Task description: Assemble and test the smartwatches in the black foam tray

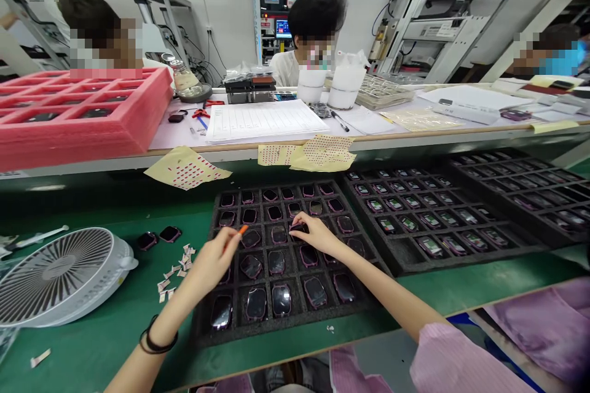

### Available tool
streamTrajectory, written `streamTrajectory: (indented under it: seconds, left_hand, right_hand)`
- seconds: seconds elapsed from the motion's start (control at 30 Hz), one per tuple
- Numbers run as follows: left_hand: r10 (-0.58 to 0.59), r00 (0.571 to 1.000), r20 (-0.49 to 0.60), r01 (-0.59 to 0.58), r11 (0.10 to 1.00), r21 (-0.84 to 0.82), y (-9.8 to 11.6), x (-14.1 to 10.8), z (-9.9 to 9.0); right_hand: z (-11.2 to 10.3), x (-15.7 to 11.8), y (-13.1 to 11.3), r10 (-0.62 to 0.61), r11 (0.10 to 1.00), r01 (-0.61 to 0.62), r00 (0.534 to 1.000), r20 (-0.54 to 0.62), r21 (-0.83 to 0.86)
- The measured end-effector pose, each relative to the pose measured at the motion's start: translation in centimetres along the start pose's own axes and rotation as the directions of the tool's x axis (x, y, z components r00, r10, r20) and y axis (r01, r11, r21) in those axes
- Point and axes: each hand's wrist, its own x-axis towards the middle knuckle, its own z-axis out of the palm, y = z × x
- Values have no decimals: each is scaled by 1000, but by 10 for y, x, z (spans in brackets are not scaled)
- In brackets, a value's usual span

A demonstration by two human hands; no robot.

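Evidently this batch is well laid out: nearly every pocket I can see in the near foam tray [276,325] carries a dark case [281,299], though which are finished I cannot tell. My right hand [318,237] pinches a watch case [299,228] by its edge, right of the tray's middle, while my left hand [209,261] grips a small orange-tipped tool [243,229] over the left columns. Two loose units [170,233] lie left on the green bench [115,344], near scattered strips [173,271], perhaps left over. Right, a second tray [461,264] holds more; done or waiting, I cannot judge.
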Motion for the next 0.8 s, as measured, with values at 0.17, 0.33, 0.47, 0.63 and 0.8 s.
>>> streamTrajectory:
  seconds: [0.17,0.33,0.47,0.63,0.8]
  left_hand:
    - [146,945,293,4,890,-456,36,16,43]
    - [152,916,372,114,790,-602,62,22,58]
    - [167,919,357,108,763,-637,66,23,61]
    - [197,925,326,64,764,-642,64,22,64]
    - [210,928,309,42,762,-647,63,22,67]
  right_hand:
    - [3,-4,-24,239,744,-176,971,-10,644]
    - [7,-12,-58,290,279,-217,948,134,935]
    - [9,-14,-68,290,202,-190,949,127,961]
    - [9,-14,-73,276,200,-155,956,96,967]
    - [8,-17,-79,267,280,-117,963,40,953]
